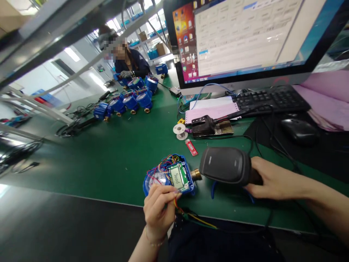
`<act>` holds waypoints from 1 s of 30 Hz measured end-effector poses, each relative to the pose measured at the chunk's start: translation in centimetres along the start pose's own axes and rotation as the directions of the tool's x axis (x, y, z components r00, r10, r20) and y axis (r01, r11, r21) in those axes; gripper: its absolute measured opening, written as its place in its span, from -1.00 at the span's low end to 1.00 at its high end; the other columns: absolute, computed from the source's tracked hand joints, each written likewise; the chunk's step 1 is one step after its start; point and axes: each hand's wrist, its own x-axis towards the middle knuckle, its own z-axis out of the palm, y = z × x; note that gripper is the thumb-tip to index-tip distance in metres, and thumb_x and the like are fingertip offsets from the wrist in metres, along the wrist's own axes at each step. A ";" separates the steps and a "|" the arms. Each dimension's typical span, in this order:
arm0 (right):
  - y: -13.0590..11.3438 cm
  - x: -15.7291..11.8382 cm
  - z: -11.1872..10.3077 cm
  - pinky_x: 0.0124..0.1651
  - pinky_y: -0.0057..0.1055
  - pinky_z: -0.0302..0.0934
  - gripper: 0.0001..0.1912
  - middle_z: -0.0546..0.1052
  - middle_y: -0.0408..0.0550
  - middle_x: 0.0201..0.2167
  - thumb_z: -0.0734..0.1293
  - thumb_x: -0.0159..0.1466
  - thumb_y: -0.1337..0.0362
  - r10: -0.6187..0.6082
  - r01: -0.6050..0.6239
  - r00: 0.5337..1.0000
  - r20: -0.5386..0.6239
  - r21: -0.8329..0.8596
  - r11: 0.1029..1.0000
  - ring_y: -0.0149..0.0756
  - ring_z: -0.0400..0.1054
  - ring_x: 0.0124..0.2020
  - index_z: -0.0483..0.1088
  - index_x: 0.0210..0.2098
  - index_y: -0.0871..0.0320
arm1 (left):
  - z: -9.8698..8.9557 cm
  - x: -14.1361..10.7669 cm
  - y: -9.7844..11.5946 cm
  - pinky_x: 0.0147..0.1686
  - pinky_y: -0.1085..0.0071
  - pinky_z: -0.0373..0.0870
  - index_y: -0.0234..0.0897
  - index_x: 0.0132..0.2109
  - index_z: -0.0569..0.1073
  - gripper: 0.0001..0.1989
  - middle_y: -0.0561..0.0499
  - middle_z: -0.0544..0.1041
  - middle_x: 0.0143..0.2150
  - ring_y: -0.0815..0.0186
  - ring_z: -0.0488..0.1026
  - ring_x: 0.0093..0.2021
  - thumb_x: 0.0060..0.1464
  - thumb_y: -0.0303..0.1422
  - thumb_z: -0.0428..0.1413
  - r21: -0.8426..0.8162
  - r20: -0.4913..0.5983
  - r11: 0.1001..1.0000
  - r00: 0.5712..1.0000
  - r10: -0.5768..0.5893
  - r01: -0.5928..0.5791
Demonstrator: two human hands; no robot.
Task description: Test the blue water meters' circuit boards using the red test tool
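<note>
A blue water meter (147,183) lies near the bench's front edge, its electronics box open. Coloured wires run over it to a green circuit board (187,178) with a lit-looking display (176,178) showing characters. At the board's near edge, my left hand (159,207) pinches the end of a bundle of coloured wires (178,208); the exact tip is hidden by the fingers. A brass fitting (195,174) sticks out on the meter's right. Just beyond it, my right hand (268,178) grips a black barcode scanner (225,165) by its handle, the head over the bench.
A solder spool (180,131), a red label (191,147) and a black device (203,125) sit behind the meter. Keyboard (272,100), mouse (299,131) and monitor (245,82) stand right. Several blue meters (130,102) stand far left, near a gloved co-worker (136,62).
</note>
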 end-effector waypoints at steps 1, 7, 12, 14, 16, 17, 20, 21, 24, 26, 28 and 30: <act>0.1 0.5 0.0 -0.55 -0.56 0.07 -0.91 0.30 -0.24 -0.61 0.20 -0.02 0.35 -0.022 0.021 0.999 0.038 0.015 1.000 -0.49 0.12 -0.59 0.29 -0.47 0.18 | 0.0 0.0 0.0 -0.45 0.44 0.32 -0.40 -0.38 0.41 -0.79 0.00 0.49 -0.43 0.42 0.41 -0.41 -0.17 -0.73 0.18 0.002 0.003 1.000 1.000 0.000 0.000; 2.0 2.2 -0.1 -0.55 -0.59 0.03 -0.94 0.23 -0.28 -0.63 0.22 -0.10 0.35 -0.167 0.161 0.982 0.092 0.077 0.984 -0.54 0.04 -0.61 0.21 -0.57 0.17 | -0.2 -0.1 -0.2 -0.45 0.43 0.32 -0.38 -0.37 0.42 -0.78 0.01 0.51 -0.41 0.39 0.43 -0.40 -0.17 -0.72 0.19 0.031 0.009 0.999 1.000 0.017 -0.017; 3.3 2.8 -0.1 -0.52 -0.59 0.07 -0.92 0.24 -0.27 -0.62 0.23 -0.06 0.33 -0.211 0.203 0.973 0.092 0.083 0.976 -0.52 0.07 -0.58 0.27 -0.52 0.20 | -0.3 -0.3 -0.2 -0.44 0.41 0.33 -0.38 -0.37 0.42 -0.76 0.00 0.51 -0.39 0.38 0.44 -0.38 -0.18 -0.74 0.18 0.032 0.022 0.999 1.000 0.007 -0.007; 3.8 2.9 0.0 -0.49 -0.58 0.11 -0.90 0.27 -0.26 -0.62 0.25 -0.06 0.33 -0.212 0.204 0.974 0.074 0.100 0.974 -0.50 0.10 -0.56 0.31 -0.49 0.21 | -0.3 -0.3 -0.2 -0.43 0.40 0.33 -0.39 -0.36 0.42 -0.76 0.00 0.51 -0.39 0.38 0.43 -0.37 -0.17 -0.75 0.18 0.032 0.027 0.999 1.000 0.004 -0.005; 4.1 2.9 0.0 -0.48 -0.58 0.13 -0.88 0.29 -0.26 -0.63 0.27 -0.06 0.32 -0.218 0.209 0.974 0.062 0.134 0.969 -0.49 0.12 -0.56 0.34 -0.48 0.22 | -0.3 -0.4 -0.3 -0.42 0.40 0.33 -0.39 -0.36 0.42 -0.76 0.01 0.51 -0.39 0.38 0.43 -0.37 -0.18 -0.75 0.18 0.036 0.025 0.999 1.000 0.013 -0.014; 4.1 2.9 -0.1 -0.47 -0.58 0.14 -0.88 0.31 -0.27 -0.63 0.28 -0.06 0.32 -0.220 0.209 0.974 0.060 0.148 0.966 -0.49 0.13 -0.56 0.35 -0.48 0.22 | -0.3 -0.4 -0.3 -0.42 0.40 0.34 -0.39 -0.36 0.42 -0.76 0.01 0.51 -0.39 0.38 0.44 -0.37 -0.18 -0.75 0.18 0.037 0.024 0.999 1.000 0.018 -0.019; 3.5 2.7 -0.7 -0.47 -0.59 0.14 -0.85 0.35 -0.26 -0.60 0.27 -0.04 0.32 -0.213 0.200 0.974 0.075 0.154 0.968 -0.49 0.17 -0.56 0.37 -0.44 0.24 | -0.2 -0.3 -0.3 -0.42 0.40 0.34 -0.39 -0.36 0.43 -0.76 0.01 0.51 -0.39 0.39 0.44 -0.37 -0.17 -0.75 0.17 0.041 0.027 0.999 0.999 0.017 -0.018; 3.1 2.6 -1.0 -0.46 -0.58 0.14 -0.82 0.37 -0.25 -0.58 0.26 -0.03 0.32 -0.187 0.177 0.979 0.076 0.126 0.976 -0.49 0.20 -0.55 0.38 -0.41 0.24 | -0.2 -0.3 -0.2 -0.43 0.41 0.34 -0.39 -0.36 0.43 -0.76 0.01 0.50 -0.39 0.39 0.44 -0.37 -0.17 -0.75 0.17 0.041 0.028 0.999 1.000 0.011 -0.012; 2.7 2.0 -1.4 -0.42 -0.52 0.15 -0.70 0.45 -0.20 -0.50 0.25 0.03 0.28 0.045 -0.052 0.997 -0.061 -0.113 0.992 -0.40 0.30 -0.52 0.40 -0.23 0.21 | -0.2 -0.1 0.0 -0.44 0.42 0.34 -0.38 -0.36 0.44 -0.77 0.01 0.50 -0.41 0.39 0.43 -0.39 -0.17 -0.74 0.17 0.042 0.032 0.999 0.999 0.000 -0.001; 3.3 1.3 -1.0 -0.36 -0.43 0.18 -0.58 0.49 -0.10 -0.42 0.25 0.06 0.24 0.223 -0.304 0.937 -0.268 -0.313 0.900 -0.27 0.38 -0.44 0.35 -0.08 0.21 | -0.3 0.0 0.0 -0.46 0.43 0.34 -0.38 -0.38 0.43 -0.78 0.01 0.50 -0.42 0.39 0.43 -0.40 -0.16 -0.73 0.17 0.046 0.027 0.999 1.000 0.008 -0.009; 4.5 0.6 -0.1 -0.28 -0.31 0.23 -0.46 0.51 0.05 -0.27 0.25 0.07 0.23 0.303 -0.478 0.856 -0.420 -0.416 0.774 -0.13 0.42 -0.34 0.26 0.05 0.26 | -0.4 0.1 -0.2 -0.49 0.44 0.36 -0.38 -0.39 0.43 -0.82 0.00 0.50 -0.44 0.38 0.43 -0.41 -0.14 -0.70 0.18 0.054 0.014 0.998 1.000 0.026 -0.027; 5.7 -0.3 0.9 -0.15 -0.21 0.25 -0.38 0.45 0.19 -0.08 0.24 0.09 0.27 0.326 -0.520 0.831 -0.450 -0.425 0.740 -0.05 0.41 -0.18 0.16 0.14 0.32 | -0.6 0.1 -0.6 -0.52 0.45 0.37 -0.37 -0.41 0.44 -0.85 0.00 0.51 -0.47 0.37 0.44 -0.45 -0.14 -0.66 0.19 0.061 0.034 0.995 0.996 0.079 -0.081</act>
